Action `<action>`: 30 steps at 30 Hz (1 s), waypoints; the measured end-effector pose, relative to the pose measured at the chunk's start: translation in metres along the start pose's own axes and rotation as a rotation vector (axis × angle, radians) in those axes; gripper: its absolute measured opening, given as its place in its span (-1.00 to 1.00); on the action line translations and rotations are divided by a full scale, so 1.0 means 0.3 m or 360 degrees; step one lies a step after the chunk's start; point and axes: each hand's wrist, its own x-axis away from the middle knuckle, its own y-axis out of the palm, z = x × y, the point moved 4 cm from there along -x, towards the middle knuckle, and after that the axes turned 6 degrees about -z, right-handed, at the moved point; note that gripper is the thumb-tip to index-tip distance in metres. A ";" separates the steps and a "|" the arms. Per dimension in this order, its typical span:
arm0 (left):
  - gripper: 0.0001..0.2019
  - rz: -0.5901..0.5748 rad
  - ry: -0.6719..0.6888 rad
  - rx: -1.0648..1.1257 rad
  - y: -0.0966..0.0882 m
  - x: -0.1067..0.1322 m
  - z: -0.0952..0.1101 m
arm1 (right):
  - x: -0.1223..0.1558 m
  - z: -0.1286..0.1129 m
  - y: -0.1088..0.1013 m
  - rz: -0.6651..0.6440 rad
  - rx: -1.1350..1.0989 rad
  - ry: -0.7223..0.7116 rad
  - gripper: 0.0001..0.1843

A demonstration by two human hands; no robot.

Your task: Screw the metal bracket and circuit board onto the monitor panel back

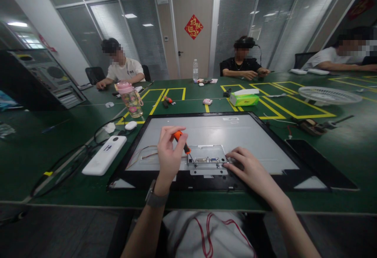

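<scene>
The bracket [207,171], with its row of ports, is placed on the near half of the panel [240,134], about midway between the panel's left and right edges. The screwdriver [186,148] is pointed at the bracket's left end; its tip is too small for the contact to be told. As a judgement, the shaft should be brought more upright, since it is slanted, and only light, even pressure should be given, so that the thin panel is not strained. The handle is gripped by the left hand [169,154] between thumb and curved fingers, with the wrist raised above the panel's near edge. The right hand [250,169] is held low, half opened, its fingertips by the bracket's right end; whether anything is pinched there cannot be told. The panel is carried along the near edge of the table [70,191], with a power bank [105,156] beyond its left edge.
</scene>
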 end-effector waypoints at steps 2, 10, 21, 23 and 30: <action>-0.86 -0.0021 -0.0055 0.0030 0.002 0.005 -0.006 | 0.001 -0.001 -0.001 0.0000 0.0007 0.0003 -0.81; -0.75 -0.0076 -0.0222 0.0355 0.007 0.017 -0.029 | -0.001 -0.014 -0.003 -0.0008 0.0044 0.0000 -0.80; -0.74 -0.0079 -0.0329 0.0477 0.003 0.017 -0.053 | -0.001 -0.010 0.000 -0.0023 0.0052 -0.0007 -0.83; -0.80 -0.0039 -0.0204 0.0371 -0.003 0.011 -0.042 | 0.000 -0.009 0.000 -0.0006 0.0050 -0.0008 -0.82; -0.72 -0.0074 -0.0391 0.0493 0.003 0.016 -0.057 | 0.001 -0.011 -0.003 0.0006 0.0051 -0.0016 -0.82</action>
